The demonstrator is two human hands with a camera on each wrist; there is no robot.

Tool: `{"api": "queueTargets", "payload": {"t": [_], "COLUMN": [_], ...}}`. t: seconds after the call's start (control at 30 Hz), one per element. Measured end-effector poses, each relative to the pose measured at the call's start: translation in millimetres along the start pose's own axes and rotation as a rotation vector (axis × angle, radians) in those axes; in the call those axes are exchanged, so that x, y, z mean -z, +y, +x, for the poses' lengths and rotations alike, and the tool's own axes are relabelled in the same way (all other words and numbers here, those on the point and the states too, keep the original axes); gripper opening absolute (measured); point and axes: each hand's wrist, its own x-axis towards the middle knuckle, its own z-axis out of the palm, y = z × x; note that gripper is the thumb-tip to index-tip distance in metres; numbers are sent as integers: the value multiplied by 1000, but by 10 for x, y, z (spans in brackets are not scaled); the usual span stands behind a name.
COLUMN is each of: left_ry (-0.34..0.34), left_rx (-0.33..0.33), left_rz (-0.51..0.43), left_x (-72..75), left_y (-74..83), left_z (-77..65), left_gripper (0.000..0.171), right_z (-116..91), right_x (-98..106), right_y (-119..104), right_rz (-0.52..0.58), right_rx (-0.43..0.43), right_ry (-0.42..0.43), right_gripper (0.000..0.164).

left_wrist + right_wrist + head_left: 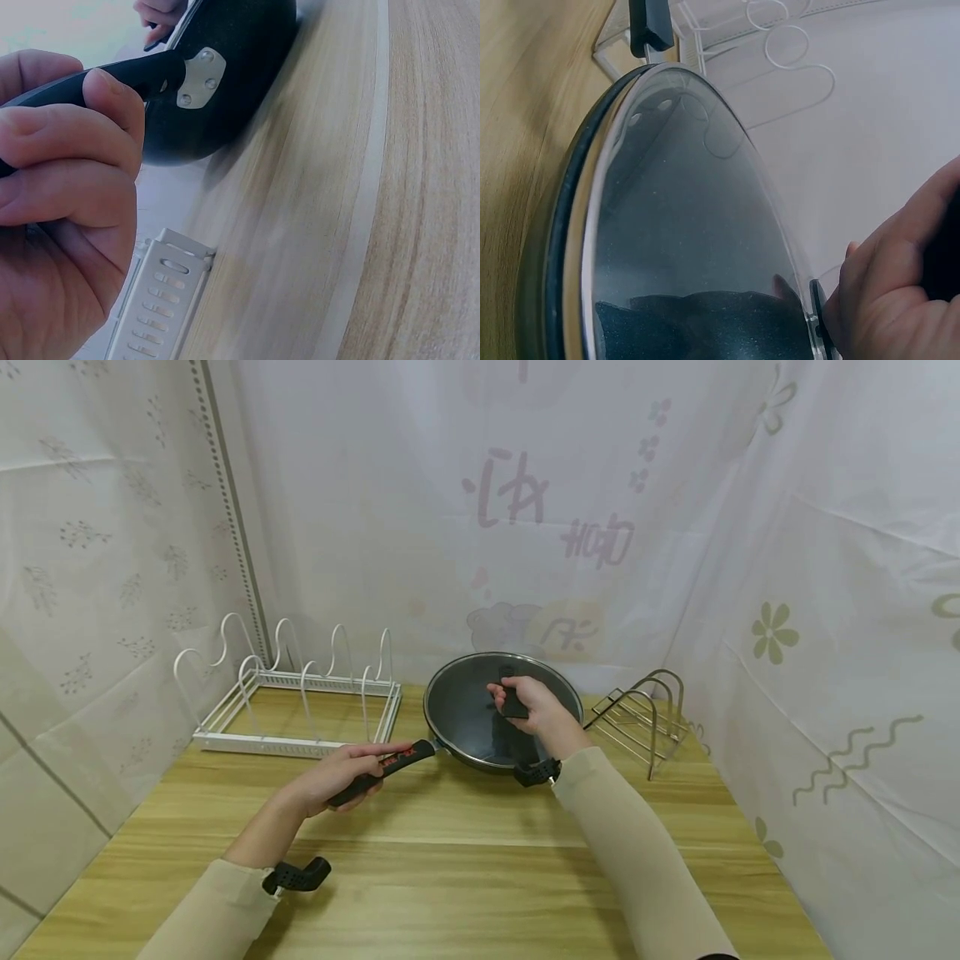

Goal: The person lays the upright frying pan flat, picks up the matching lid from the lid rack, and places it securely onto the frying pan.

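A dark wok (pixel 247 67) with a glass lid (pixel 465 710) over it is at the back middle of the wooden table. My left hand (pixel 337 777) grips the wok's long black handle (pixel 408 755), fingers curled round it with the thumb along it in the left wrist view. With my right hand (pixel 542 706) I hold the black lid handle (pixel 514 703) at the lid's centre. In the right wrist view the lid's metal rim (pixel 592 225) runs along the wok's edge, with a tan band showing between them.
Left of the wok, a white rack (pixel 270 745) with tall wire loops stands on the table (pixel 450 893). A smaller metal wire rack (pixel 652 722) is close to the wok's right side. Patterned curtains (pixel 375 527) hang behind and at both sides.
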Motion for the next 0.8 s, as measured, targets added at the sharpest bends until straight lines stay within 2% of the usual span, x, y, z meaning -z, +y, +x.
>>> {"api": "queueTargets", "payload": {"t": [0.3, 0.63, 0.8], "left_ry": [1, 16, 34], "left_rx": [3, 26, 25], "left_rz": [9, 72, 94], "left_x": [-5, -13, -18], "left_y": [-5, 42, 67], "left_z": [-10, -35, -80], "left_gripper": [64, 62, 63], "right_z": [11, -66, -115], "right_x": [2, 17, 66], "right_y": [8, 1, -1], "right_rz": [-8, -4, -67], "right_rx": [-1, -3, 13], "right_ry": [10, 2, -12], "right_gripper": [65, 64, 65]}}
